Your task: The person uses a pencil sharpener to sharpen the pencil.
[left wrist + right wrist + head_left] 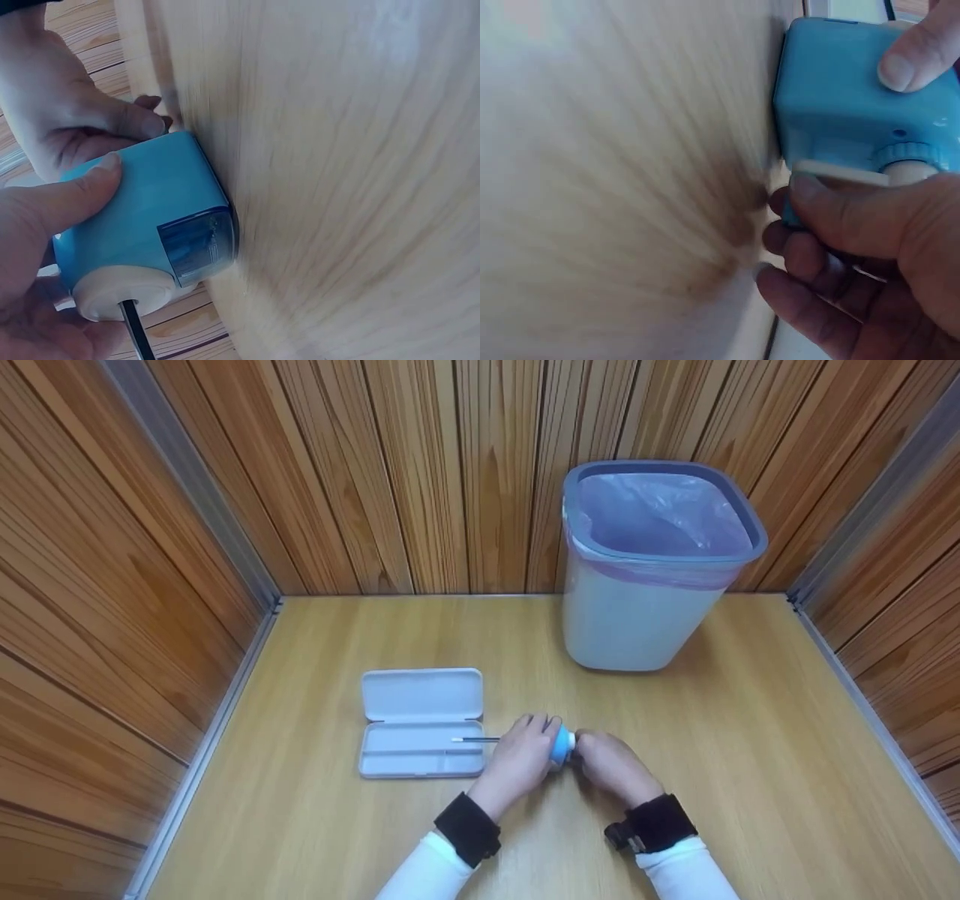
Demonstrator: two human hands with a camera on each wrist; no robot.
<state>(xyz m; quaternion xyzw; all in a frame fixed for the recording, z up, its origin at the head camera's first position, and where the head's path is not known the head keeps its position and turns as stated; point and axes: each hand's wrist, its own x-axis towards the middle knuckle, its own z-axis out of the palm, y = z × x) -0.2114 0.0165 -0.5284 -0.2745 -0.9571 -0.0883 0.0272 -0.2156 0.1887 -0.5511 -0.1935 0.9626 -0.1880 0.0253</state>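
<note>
A blue hand-crank pencil sharpener (560,745) is on the table, with a dark pencil (136,330) in the cream round holder (112,289) at one end. My left hand (527,754) grips the sharpener's body, its thumb (97,180) lying along one side. On the opposite end, my right hand (611,761) pinches the cream crank arm (840,172) at its handle. The pencil's pale outer end sticks out leftward over an open grey pencil case (422,694). The pencil's point is hidden inside the sharpener.
The pencil case lies left of my hands, its lid folded back and its tray divided into compartments. A bin (637,615) with a grey rim and a plastic liner stands at the back right. Wood-panelled walls (420,472) enclose the table (315,810) at the back and sides.
</note>
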